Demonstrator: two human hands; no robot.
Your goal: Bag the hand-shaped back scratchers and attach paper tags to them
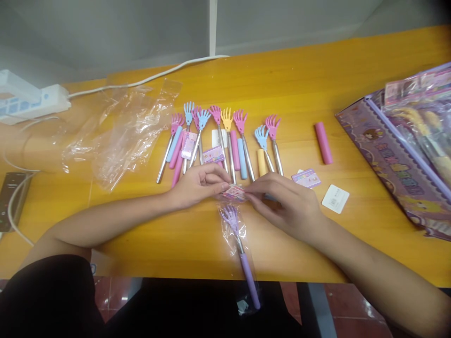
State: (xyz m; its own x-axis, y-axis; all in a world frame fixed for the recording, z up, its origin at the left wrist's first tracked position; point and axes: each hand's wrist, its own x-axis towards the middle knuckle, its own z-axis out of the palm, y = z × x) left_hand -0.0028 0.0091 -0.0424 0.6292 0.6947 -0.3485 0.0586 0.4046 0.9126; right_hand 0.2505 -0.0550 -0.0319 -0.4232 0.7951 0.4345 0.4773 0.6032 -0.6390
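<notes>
The person at the table is busy with a printed header card at the top of a clear bag, well to the left of the printed box. The left hand pinches the card's end away from the box, thumb against fingers; the right hand grips the end nearer the box with thumb and fingertips. Inside the bag lies a purple scratcher, head just below the card, handle reaching past the table's edge. I'd say the step in hand is work at the bag's top, though I can't tell whether the card is being fastened or loosened. The next move seems to call for an even pinch, lest the overhanging handle drag the bag down. The box holds more bagged goods, printed cards and a yellowish scratcher head showing through. Left of the box lie loose cards, a pink sleeve and a row of loose scratchers; farther left, crumpled clear bags, their insides too glossy to read.
</notes>
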